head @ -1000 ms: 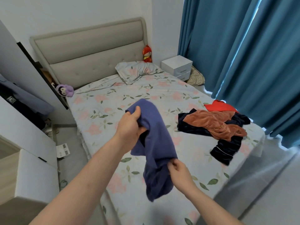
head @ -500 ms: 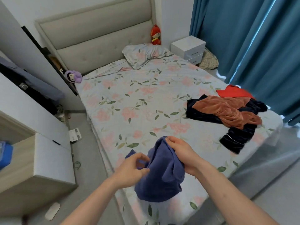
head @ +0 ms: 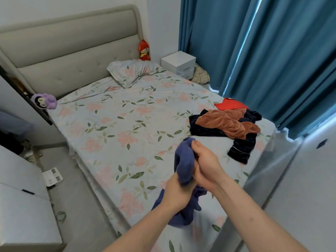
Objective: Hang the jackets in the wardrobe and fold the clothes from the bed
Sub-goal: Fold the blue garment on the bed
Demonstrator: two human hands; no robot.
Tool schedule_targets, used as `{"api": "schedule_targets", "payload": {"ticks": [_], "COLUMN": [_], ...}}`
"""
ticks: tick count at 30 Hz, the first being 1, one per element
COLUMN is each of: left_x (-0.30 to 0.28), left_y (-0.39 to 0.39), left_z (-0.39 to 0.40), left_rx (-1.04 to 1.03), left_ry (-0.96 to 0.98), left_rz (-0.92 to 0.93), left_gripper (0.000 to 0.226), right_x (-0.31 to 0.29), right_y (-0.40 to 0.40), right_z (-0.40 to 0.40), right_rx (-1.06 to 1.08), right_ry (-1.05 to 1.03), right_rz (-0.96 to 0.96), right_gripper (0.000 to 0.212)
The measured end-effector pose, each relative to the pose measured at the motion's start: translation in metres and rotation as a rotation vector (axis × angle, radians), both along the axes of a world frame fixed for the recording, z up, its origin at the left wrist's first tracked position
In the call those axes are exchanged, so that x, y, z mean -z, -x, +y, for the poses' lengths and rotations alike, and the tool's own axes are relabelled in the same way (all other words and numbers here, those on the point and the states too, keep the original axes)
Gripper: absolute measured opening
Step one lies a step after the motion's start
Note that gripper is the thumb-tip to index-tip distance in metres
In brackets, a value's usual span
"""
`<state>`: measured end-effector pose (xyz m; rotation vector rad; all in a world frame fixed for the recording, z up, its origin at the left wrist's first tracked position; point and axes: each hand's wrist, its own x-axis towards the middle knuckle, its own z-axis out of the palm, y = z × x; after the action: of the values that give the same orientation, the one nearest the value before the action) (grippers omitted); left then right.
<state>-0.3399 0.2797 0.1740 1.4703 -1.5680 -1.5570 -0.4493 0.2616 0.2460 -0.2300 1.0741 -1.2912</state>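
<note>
A blue-purple garment (head: 183, 160) is bunched between both hands above the near part of the bed (head: 127, 124). My left hand (head: 177, 193) grips its lower part, and cloth hangs below the wrist. My right hand (head: 205, 166) grips the upper part, pressed close against the left. On the bed's right side lies a pile of clothes: a rust-orange velvet piece (head: 227, 124) on top of a dark navy garment (head: 241, 148), with a red piece (head: 231, 104) behind them.
A floral pillow (head: 134, 71) lies at the headboard, with a red plush toy (head: 144, 50) and a purple plush toy (head: 44, 100). A white nightstand (head: 179, 63) and blue curtains (head: 263, 51) stand on the right. White furniture (head: 23, 206) and a paper (head: 52, 176) on the floor are left.
The garment hung long from my raised left hand a second ago. Both hands have since come together and bunched it, with the right hand now at the top.
</note>
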Motion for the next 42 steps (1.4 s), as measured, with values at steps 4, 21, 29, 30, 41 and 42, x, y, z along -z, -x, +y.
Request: {"api": "schedule_targets", "payload": {"ticks": [4,21,29,30,41,42], "left_x": [0.008,-0.057,-0.091,-0.090,-0.047,-0.042], "left_y": [-0.065,-0.195,-0.169,-0.175,-0.234,-0.238], "left_z": [-0.017,-0.049,-0.007,-0.008,-0.089,-0.098], "left_rx": [0.028,0.575,0.774,0.803,0.691,0.700], "left_ry": [0.021,0.488,0.717,0.726,0.662,0.666], "left_rz": [0.016,-0.318,-0.541,-0.562,-0.684,-0.675], "left_gripper": [0.016,0.011,0.017,0.016,0.043,0.046], "right_x": [-0.004,0.057,0.050,0.049,0.057,0.062], "right_y": [-0.012,-0.093,-0.138,-0.134,-0.083,-0.084], "right_z": [0.013,0.159,0.142,0.142,0.138,0.133], "right_rx": [0.225,0.111,-0.286,-0.278,-0.413,-0.435], "right_ry": [0.099,-0.308,-0.003,-0.017,-0.266,-0.301], "right_rz": [-0.001,0.853,1.143,1.188,1.570,1.606], "right_gripper": [0.039,0.065,0.014,0.016,0.021,0.020]}}
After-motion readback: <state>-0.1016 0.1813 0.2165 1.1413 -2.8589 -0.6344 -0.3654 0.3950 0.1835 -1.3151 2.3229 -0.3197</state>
